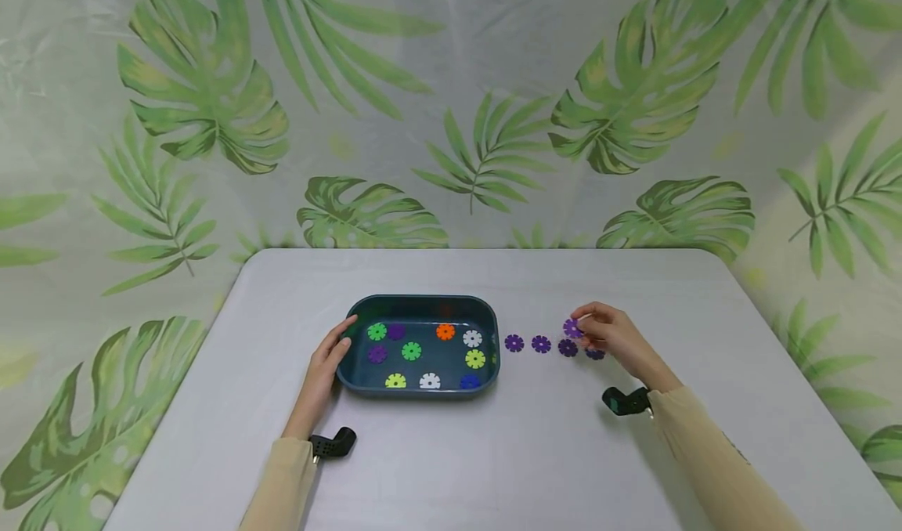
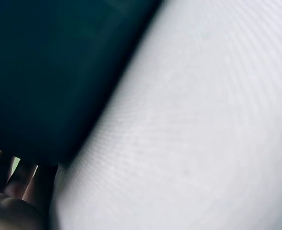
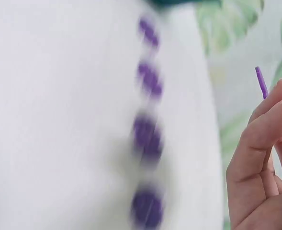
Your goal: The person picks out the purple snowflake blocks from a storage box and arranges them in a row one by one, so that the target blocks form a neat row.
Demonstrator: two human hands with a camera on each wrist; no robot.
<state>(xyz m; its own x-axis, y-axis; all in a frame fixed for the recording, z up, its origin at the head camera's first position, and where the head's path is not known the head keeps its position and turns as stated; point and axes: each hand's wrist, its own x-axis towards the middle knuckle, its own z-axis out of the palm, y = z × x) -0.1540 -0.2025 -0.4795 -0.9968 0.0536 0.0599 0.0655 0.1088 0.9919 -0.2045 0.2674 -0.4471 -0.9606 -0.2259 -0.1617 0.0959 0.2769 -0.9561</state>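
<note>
My right hand (image 1: pixel 611 335) pinches a purple notched plastic disc (image 1: pixel 571 328) between thumb and fingertips. In the right wrist view the held disc (image 3: pixel 261 82) shows edge-on above the fingertips. Below it on the table, several purple discs (image 1: pixel 541 344) lie in a row running right from the tray; the hand partly covers the last one. My left hand (image 1: pixel 326 363) rests against the left side of a dark teal tray (image 1: pixel 416 394), its fingers fairly straight at the rim. Inside the tray lie loose discs: green (image 1: pixel 411 351), orange (image 1: pixel 445 332), white (image 1: pixel 472 338), yellow, blue and purple.
Everything stands on a white-covered table (image 1: pixel 451 468) with rounded far corners. Behind it hangs a leaf-patterned cloth (image 1: pixel 479 155). Each wrist wears a small black camera, one near the tray's front left (image 1: pixel 334 442), the other below the disc row (image 1: pixel 625 401).
</note>
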